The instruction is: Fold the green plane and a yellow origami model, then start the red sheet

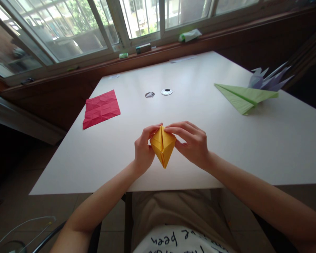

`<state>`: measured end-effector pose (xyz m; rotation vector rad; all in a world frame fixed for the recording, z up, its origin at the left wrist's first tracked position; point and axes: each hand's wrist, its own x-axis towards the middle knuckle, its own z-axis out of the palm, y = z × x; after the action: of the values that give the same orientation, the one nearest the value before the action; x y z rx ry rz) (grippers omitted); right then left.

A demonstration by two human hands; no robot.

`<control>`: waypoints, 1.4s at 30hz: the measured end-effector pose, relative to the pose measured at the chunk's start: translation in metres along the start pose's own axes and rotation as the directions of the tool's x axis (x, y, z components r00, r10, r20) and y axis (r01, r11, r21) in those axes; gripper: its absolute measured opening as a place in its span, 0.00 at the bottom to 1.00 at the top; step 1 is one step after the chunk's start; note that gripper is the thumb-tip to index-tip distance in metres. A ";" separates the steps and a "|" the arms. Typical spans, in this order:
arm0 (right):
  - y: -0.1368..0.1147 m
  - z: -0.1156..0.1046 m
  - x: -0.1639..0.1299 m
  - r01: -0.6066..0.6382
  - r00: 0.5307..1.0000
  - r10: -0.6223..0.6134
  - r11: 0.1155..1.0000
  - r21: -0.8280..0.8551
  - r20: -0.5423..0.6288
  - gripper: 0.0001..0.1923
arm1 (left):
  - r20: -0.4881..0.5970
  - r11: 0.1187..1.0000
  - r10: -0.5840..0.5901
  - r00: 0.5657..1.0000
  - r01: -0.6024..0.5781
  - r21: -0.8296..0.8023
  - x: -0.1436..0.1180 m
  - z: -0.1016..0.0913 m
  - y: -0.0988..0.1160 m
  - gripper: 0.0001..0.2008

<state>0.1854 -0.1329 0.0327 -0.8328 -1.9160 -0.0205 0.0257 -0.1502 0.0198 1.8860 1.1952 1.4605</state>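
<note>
A piece of yellow origami paper, folded into a kite-like diamond with a seam down its middle, is held above the near part of the white table. Its long point faces me. My left hand grips its left edge, fingers curled over the top and behind. On the other side my right hand pinches the upper right edge, fingertips by the top of the seam and thumb low at the side. Parts of both thumbs and the paper's back are hidden.
A creased red paper sheet lies at the left of the white table. To the right rest a green paper plane and purple folded paper cranes. Two round cable holes are in the tabletop. Small items line the windowsill.
</note>
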 end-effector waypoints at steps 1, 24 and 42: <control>-0.001 0.000 0.000 0.019 1.000 -0.019 1.000 0.014 -0.020 0.09 | -0.024 1.000 0.023 0.999 -0.023 -0.021 0.000 0.000 0.000 0.12; -0.001 -0.007 -0.001 0.343 0.925 -0.316 0.933 0.105 -0.212 0.13 | -0.176 0.808 0.589 0.789 -0.570 0.149 0.002 -0.005 -0.004 0.10; -0.002 -0.007 -0.003 0.340 0.916 -0.299 0.932 0.124 -0.266 0.06 | -0.356 0.774 0.632 0.688 -0.550 0.313 0.000 -0.003 -0.006 0.11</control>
<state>0.1902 -0.1380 0.0344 -0.3755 -1.7728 -0.1525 0.0205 -0.1476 0.0167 2.2798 0.9454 2.3094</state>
